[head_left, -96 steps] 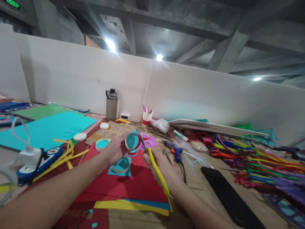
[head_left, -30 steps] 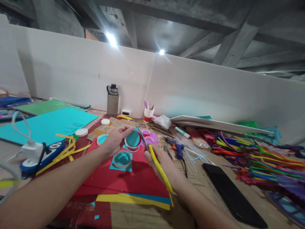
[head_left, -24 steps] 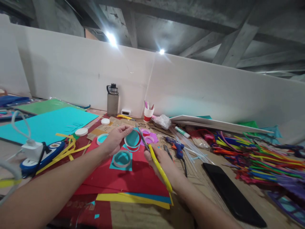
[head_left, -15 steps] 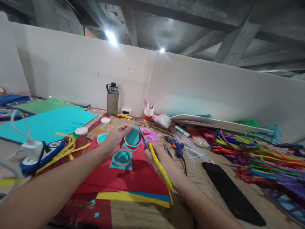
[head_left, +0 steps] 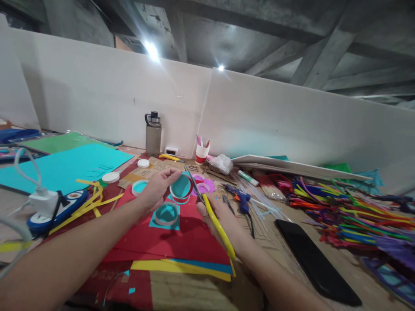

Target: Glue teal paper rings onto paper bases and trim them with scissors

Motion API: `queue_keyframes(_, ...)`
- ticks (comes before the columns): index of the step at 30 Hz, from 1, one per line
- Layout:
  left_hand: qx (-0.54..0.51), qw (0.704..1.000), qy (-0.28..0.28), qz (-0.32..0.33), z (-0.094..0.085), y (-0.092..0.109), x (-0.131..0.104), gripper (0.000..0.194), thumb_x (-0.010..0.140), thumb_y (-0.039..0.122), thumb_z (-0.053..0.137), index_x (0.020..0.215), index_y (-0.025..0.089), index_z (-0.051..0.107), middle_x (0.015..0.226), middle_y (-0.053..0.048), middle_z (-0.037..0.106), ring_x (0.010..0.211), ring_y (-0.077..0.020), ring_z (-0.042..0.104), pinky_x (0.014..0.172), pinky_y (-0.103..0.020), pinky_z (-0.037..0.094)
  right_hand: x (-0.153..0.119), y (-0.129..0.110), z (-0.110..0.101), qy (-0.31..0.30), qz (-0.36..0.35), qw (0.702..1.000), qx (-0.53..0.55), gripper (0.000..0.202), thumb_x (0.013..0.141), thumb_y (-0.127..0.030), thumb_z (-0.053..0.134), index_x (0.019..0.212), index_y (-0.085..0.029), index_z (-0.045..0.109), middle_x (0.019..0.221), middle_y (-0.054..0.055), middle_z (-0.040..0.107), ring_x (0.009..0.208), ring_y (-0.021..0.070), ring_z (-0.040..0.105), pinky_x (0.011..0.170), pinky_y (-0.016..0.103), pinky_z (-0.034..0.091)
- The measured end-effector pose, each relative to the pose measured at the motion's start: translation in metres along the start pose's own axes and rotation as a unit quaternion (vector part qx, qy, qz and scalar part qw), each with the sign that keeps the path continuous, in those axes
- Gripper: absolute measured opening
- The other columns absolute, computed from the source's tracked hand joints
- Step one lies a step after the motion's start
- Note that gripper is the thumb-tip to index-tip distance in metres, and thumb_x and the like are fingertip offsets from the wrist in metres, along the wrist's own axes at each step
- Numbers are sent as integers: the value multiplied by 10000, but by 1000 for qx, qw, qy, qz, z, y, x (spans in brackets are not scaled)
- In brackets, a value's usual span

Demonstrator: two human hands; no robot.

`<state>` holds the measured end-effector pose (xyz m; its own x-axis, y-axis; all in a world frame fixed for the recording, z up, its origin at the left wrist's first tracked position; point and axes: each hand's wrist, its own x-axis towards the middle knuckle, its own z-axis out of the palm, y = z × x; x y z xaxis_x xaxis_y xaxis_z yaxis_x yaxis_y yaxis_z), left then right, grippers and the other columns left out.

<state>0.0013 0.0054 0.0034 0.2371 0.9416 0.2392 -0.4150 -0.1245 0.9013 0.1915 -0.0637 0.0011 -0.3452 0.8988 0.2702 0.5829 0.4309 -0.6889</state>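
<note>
My left hand (head_left: 159, 186) pinches the edge of a small round cup with a teal disc (head_left: 180, 186) and a red and white rim, tilted above the red paper (head_left: 162, 242). In my right hand (head_left: 220, 216) are yellow-handled scissors (head_left: 215, 222), their blades pointing up beside the right edge of the disc. Below the disc, a white ring with teal inside (head_left: 166, 214) rests on a teal square. Another teal-filled ring (head_left: 138, 187) lies behind my left wrist. Pink and purple round pieces (head_left: 202, 188) sit beyond the scissors.
A bottle (head_left: 153, 134) and a pen cup (head_left: 202, 153) stand at the back. On the right lie a glue gun (head_left: 242, 201), a black phone (head_left: 314, 259) and colourful pipe cleaners (head_left: 353, 211). Yellow strips (head_left: 90, 207) and a power strip (head_left: 69, 209) are at left.
</note>
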Motion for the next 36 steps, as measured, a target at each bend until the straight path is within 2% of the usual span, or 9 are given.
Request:
queue_keyframes(25,-3,1000,12,-13,-1,3,2,225,711,325,706,831,144,648,686,-11,647,590,-106,585,571,-216,474,0,0,-1,-3,4,1000,-12,295,902,-464,380,784,-199,433,600,-54,408,519,95,376,475,215,237)
queue_keyframes(30,-57,997,20,-37,3,0,-1,241,735,337,681,848,127,650,749,-43,666,629,-127,600,611,-252,503,0,-3,-2,18,4,999,-35,320,895,-481,390,766,-193,445,606,-48,436,539,99,391,490,217,252)
queue_keyframes(33,-95,992,47,-68,4,-6,-1,244,750,357,660,821,124,653,769,-54,677,653,-145,612,634,-285,519,1,-1,-1,28,2,999,-26,315,899,-480,388,788,-193,459,613,-46,454,551,102,403,504,214,271)
queue_keyframes(36,-102,991,60,-62,4,-8,0,241,760,360,649,825,128,657,773,-49,680,663,-143,615,646,-284,520,1,1,-1,29,3,999,-29,320,894,-489,392,788,-195,459,606,-44,444,553,108,393,503,217,267)
